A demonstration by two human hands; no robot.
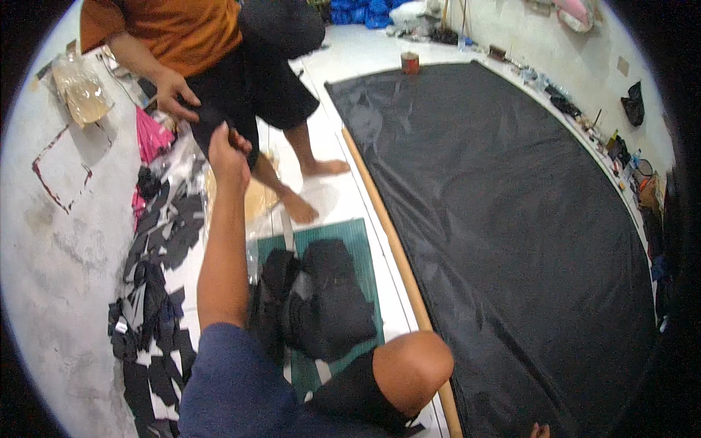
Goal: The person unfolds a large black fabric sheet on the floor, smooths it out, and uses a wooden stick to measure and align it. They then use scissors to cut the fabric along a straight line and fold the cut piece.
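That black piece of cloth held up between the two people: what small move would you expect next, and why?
Probably the wearer's left hand lets go. It is raised and pinched on the black piece of cloth, and the standing person's hand already grips the same piece, so both seem to hold it at once. The right hand is barely seen at the bottom edge, and plays no part.
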